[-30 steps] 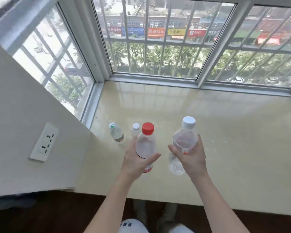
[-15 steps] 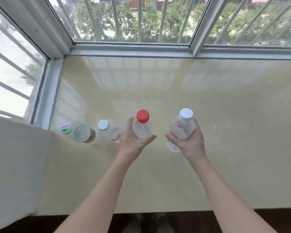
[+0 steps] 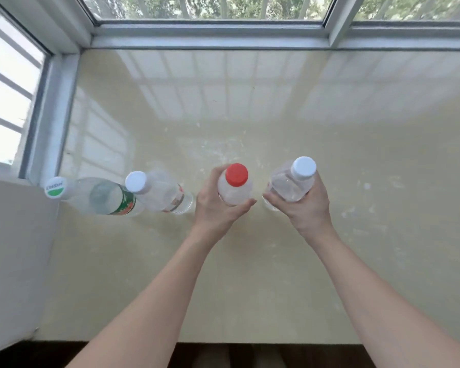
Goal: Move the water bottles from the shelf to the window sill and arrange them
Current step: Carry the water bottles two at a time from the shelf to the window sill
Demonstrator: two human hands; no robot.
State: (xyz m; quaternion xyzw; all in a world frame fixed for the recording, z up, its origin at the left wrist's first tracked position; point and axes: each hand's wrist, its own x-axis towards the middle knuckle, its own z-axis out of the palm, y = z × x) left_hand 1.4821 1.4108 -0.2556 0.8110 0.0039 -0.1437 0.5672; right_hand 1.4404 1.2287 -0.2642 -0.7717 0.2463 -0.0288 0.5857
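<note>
- Step in hand, as judged: placing two more bottles on the glossy beige stone window sill (image 3: 250,115). The shelf was not in view.
- The left hand (image 3: 214,208) held the clear plastic bottle with the red cap (image 3: 235,188), its grip closed round the body just below the cap.
- The right hand (image 3: 304,209) held the clear plastic bottle with the plain white cap (image 3: 290,185), its grip likewise wrapped round the body.
- Both held bottles were upright over the sill and near each other. Whether their bases touched the surface could not be determined.
- Two bottles stood on the sill to the left: a clear green-capped bottle with a green and red label (image 3: 101,196) by the wall corner, and a clear white-capped labelled bottle (image 3: 165,195) just beside it.
- Judgement: the next move called for setting both bottles down in line with the standing pair, evenly spaced. Each should then be released without tipping its neighbour.
</note>
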